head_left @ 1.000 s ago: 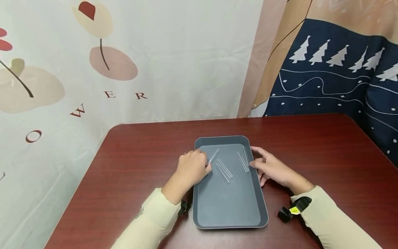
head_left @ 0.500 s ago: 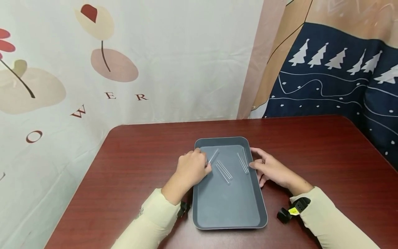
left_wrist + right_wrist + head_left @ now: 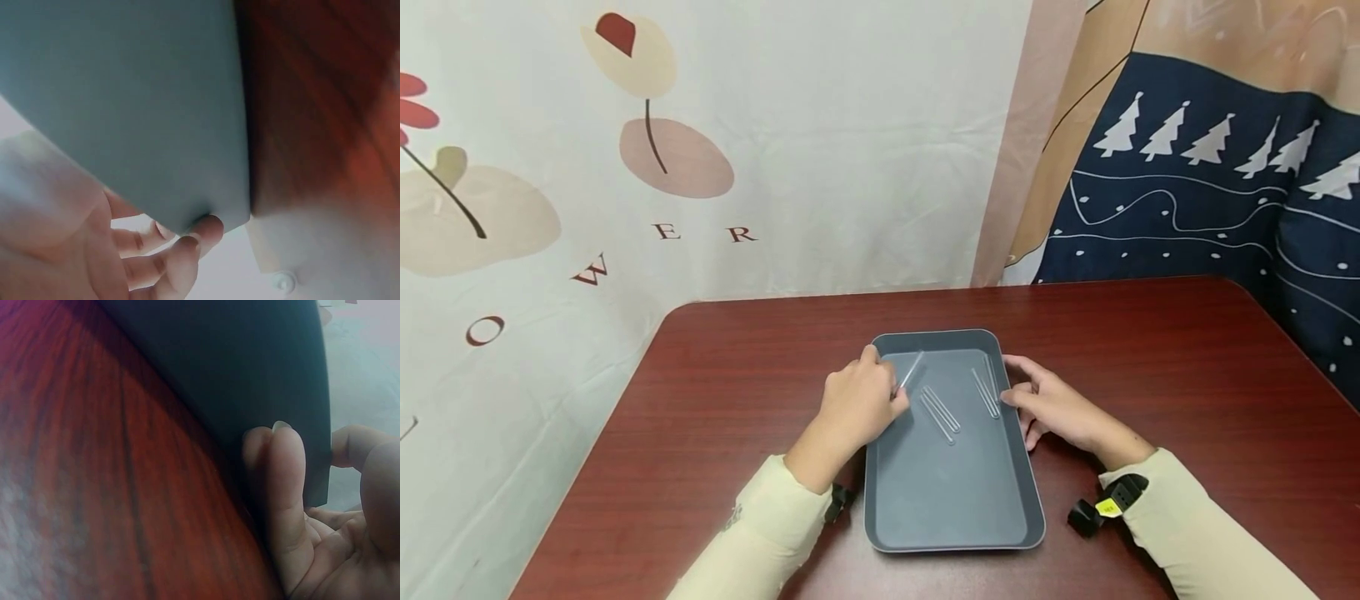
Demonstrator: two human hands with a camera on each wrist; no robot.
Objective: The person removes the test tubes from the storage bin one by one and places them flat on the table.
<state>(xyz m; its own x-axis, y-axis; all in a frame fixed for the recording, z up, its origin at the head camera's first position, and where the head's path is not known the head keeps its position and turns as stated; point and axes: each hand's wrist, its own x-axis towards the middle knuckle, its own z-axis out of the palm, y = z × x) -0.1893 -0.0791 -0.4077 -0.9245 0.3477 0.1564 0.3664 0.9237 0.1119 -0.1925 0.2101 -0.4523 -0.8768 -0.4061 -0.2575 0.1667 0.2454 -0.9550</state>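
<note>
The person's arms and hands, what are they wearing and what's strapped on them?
Both arms wear long, pale cream sleeves, the left sleeve and the right sleeve, reaching to the wrists. The left hand and right hand are bare, with no gloves. A small black device sits at the left wrist. The right wrist carries a black strap with a yellow tag.

A dark red wooden table [image 3: 715, 392] stands against floral and tree-patterned hanging cloths [image 3: 820, 150].
</note>
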